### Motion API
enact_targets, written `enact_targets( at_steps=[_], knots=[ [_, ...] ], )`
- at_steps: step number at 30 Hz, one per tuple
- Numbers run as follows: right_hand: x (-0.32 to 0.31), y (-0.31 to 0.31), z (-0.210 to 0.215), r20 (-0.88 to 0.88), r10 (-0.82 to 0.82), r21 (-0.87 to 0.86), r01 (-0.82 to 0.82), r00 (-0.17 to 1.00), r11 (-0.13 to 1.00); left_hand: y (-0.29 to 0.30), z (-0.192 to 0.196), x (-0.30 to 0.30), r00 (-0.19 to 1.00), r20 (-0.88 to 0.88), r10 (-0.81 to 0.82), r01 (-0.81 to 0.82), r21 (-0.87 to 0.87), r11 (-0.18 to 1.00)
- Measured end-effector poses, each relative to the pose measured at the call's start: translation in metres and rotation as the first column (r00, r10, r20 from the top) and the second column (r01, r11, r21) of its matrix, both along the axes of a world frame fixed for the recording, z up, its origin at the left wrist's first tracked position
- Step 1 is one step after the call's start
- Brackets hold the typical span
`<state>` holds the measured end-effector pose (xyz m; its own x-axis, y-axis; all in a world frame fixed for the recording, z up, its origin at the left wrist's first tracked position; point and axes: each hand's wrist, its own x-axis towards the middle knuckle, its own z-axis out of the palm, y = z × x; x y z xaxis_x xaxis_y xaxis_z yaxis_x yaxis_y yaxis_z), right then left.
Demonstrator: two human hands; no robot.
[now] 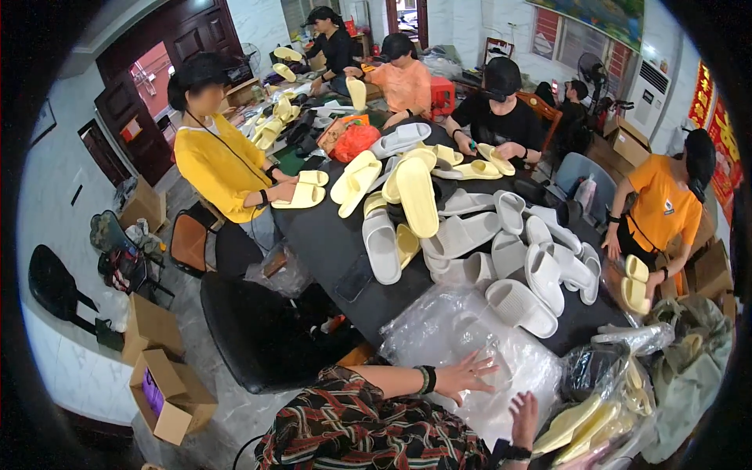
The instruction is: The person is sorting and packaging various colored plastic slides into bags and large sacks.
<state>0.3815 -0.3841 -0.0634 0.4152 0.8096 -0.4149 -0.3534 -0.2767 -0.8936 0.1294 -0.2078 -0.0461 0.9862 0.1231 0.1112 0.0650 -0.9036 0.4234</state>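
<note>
My left hand [465,377] is spread out over clear plastic bags [439,327] lying at the near edge of the dark table. Its fingers are apart and nothing is in them; I cannot tell whether the palm presses on the plastic. To its right my right hand [524,418] is raised beside the same plastic, fingers loosely bent and apart, holding nothing. Just beyond the bags lies a heap of grey slippers [522,306]. Close to my right hand, yellow slippers [593,429] lie wrapped in clear plastic.
A black office chair [243,333] stands at my left, near open cardboard boxes [171,397]. Yellow slippers [418,196] top the pile on the dark table [309,235]. Around it co-workers handle slippers, including people in yellow [215,172] and orange [666,200]. A green-grey cloth [693,384] hangs at right.
</note>
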Motion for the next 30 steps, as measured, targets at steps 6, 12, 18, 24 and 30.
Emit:
enact_targets(
  at_steps=[6, 12, 18, 24, 30],
  knots=[
    [0.008, 0.049, 0.014, 0.064, -0.014, 0.057, 0.01, 0.998, 0.998, 0.002, -0.013, 0.009, 0.997, -0.016, -0.082, 0.082, 0.038, 0.996],
    [0.016, 0.08, 0.0, 0.274, -0.126, 0.094, 0.104, 0.953, 0.99, 0.001, -0.024, 0.002, 0.996, -0.014, -0.085, 0.085, -0.019, 0.996],
    [0.016, 0.053, -0.016, 0.301, -0.159, -0.045, 0.18, 0.94, 0.983, -0.007, -0.029, -0.006, 1.0, -0.011, -0.008, 0.008, 0.01, 1.0],
    [-0.007, 0.031, -0.013, 0.183, -0.17, -0.144, 0.198, 0.968, 0.97, 0.05, 0.014, -0.019, 0.775, 0.319, 0.546, -0.613, 0.17, 0.772],
    [0.002, 0.044, -0.018, 0.286, -0.275, -0.033, 0.296, 0.918, 0.955, 0.142, 0.01, -0.025, 0.369, 0.384, 0.846, -0.88, -0.15, 0.452]
  ],
)
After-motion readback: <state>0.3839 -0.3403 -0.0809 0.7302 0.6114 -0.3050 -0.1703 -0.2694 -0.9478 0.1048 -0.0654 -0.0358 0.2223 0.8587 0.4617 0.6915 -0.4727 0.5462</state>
